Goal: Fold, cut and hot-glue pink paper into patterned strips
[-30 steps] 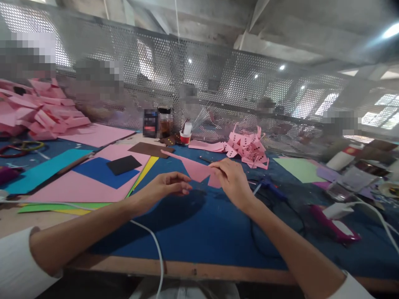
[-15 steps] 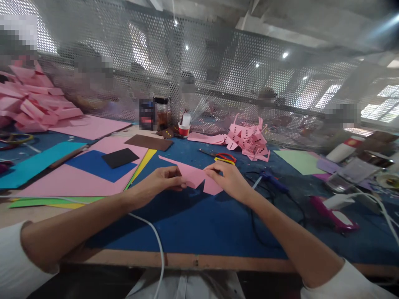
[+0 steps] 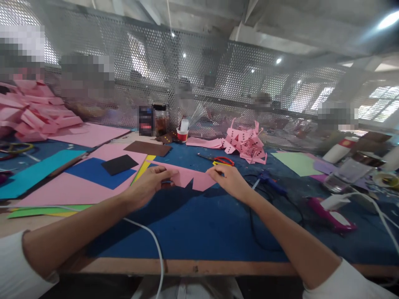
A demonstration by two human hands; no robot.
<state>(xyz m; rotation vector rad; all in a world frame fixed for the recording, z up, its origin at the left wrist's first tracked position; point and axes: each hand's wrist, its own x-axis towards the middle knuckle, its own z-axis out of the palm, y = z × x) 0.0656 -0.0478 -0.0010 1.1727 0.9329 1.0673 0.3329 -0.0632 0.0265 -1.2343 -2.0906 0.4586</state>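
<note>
A strip of pink paper (image 3: 202, 180) with a V-shaped notch in its lower edge is stretched between my hands above the blue table mat (image 3: 193, 232). My left hand (image 3: 156, 182) pinches it near its left part, where a narrow pointed end runs on beyond the fingers. At the other end my right hand (image 3: 227, 178) grips the upper edge between thumb and fingers. Just behind the right hand lie scissors (image 3: 222, 160) with red and yellow handles.
Stacked coloured sheets with a black piece (image 3: 120, 165) lie left. Dotted pink cutouts (image 3: 245, 141), a paper cup (image 3: 182, 134) and a jar (image 3: 161, 120) stand at the back. A blue glue gun (image 3: 271, 182) and a magenta tool (image 3: 332, 214) lie right. A white cable (image 3: 149, 232) crosses the front edge.
The left hand has shifted left along the pink strip, and the right hand now holds nearer its right end. The strip looks straighter, with its notch further left. The view has tilted slightly upward.
</note>
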